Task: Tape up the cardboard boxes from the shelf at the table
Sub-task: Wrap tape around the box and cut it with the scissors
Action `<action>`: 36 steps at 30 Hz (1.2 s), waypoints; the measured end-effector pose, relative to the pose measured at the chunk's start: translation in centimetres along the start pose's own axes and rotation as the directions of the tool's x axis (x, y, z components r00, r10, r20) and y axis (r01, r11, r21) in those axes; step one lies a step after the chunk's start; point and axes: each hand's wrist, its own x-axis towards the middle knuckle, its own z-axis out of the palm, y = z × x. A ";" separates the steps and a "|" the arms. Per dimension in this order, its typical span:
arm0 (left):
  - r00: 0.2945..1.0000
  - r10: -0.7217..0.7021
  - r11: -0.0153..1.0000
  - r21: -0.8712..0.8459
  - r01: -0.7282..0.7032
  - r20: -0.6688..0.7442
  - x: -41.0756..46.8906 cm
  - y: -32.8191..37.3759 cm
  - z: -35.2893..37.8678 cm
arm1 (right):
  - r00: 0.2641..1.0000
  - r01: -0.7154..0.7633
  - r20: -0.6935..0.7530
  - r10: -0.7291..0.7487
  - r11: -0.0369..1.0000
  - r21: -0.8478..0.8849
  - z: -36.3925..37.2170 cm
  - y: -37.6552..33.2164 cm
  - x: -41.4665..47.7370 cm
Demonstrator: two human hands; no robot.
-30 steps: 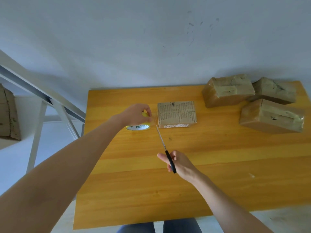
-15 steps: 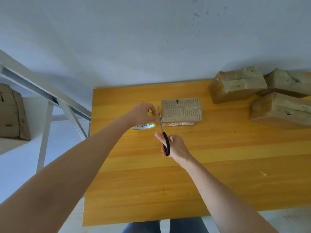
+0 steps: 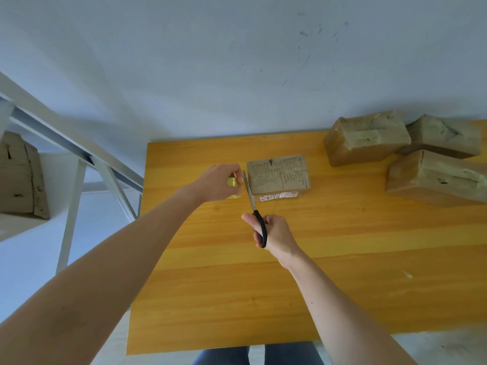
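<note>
**Scissors swing in between roll and box**

Since a second ago the scissors (image 3: 253, 208) have swung from a slant to point straight away from the right hand (image 3: 275, 233), which grips their black handles. The blades lie along the gap just right of the left hand (image 3: 217, 185), which pinches the yellow tape roll (image 3: 234, 186). The box (image 3: 278, 177) sits on the tabletop (image 3: 342, 246) just beyond that gap. No tape strand is visible; a cut there seems next.
</note>
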 end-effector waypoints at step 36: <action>0.985 0.056 0.939 0.343 0.003 -0.164 -3.3 -3.6 4.2 | 0.991 -0.097 0.053 0.121 0.940 -0.327 -1.9 0.4 0.7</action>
